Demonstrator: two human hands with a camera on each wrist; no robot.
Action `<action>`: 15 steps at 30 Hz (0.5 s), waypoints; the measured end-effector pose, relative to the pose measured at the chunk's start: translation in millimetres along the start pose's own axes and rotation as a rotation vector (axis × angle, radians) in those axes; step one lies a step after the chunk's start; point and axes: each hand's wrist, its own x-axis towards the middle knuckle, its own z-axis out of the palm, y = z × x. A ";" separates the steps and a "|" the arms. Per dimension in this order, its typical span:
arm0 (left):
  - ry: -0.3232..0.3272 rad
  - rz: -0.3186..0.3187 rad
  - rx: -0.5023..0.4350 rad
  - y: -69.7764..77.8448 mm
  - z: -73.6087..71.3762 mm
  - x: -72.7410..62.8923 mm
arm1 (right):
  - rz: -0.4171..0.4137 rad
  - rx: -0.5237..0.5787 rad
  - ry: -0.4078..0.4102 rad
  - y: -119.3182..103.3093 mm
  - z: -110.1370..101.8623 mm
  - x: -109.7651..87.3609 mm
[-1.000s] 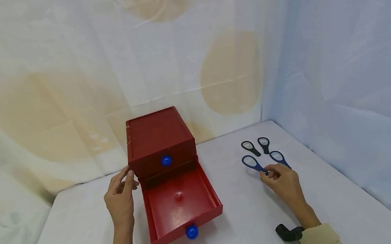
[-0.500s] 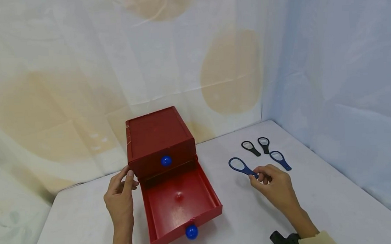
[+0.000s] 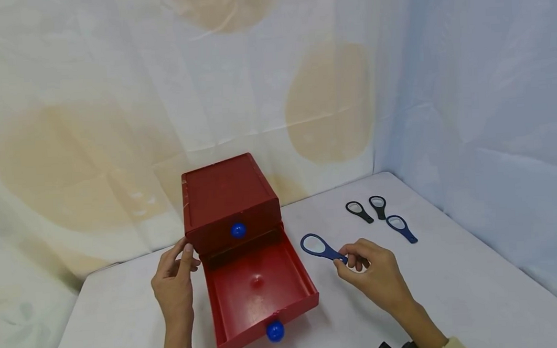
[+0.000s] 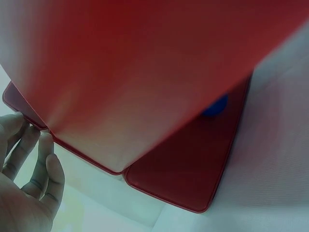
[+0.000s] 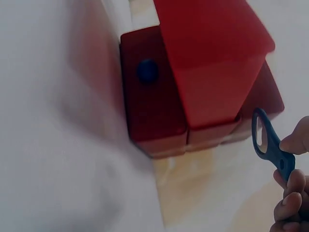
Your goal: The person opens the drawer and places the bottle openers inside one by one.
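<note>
My right hand [image 3: 375,274] pinches the handle end of a blue magnifying glass [image 3: 316,245] between thumb and fingers. It holds the lens end leftward, above the table and just right of a pulled-out red drawer [image 3: 258,288]. That drawer has a blue knob and nothing shows inside it. It juts from a red drawer cabinet [image 3: 229,189], whose upper drawer is closed. My left hand [image 3: 174,282] touches the cabinet's left side near the front corner with its fingertips. In the left wrist view, the fingers [image 4: 44,154] lie against the cabinet edge, and the drawer's underside fills the top.
Two black magnifying glasses [image 3: 359,212] and another blue magnifying glass [image 3: 401,228] lie on the white table [image 3: 455,291] at the right. A closed lower drawer [image 5: 152,96] with a blue knob sits beneath the pulled-out one. Cloth walls [image 3: 255,91] stand behind and right.
My right hand has carried the blue magnifying glass leftward, away from the other magnifying glasses and toward the pulled-out drawer. The left hand stays against the cabinet.
</note>
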 end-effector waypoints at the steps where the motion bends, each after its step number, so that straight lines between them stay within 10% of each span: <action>1: -0.001 0.000 0.000 0.0 0.0 -0.3 | -0.003 0.012 -0.005 -3.0 1.2 0.1; 15: -0.009 -0.027 0.035 10.6 -0.3 -3.6 | -0.020 0.132 -0.115 -40.6 17.6 2.7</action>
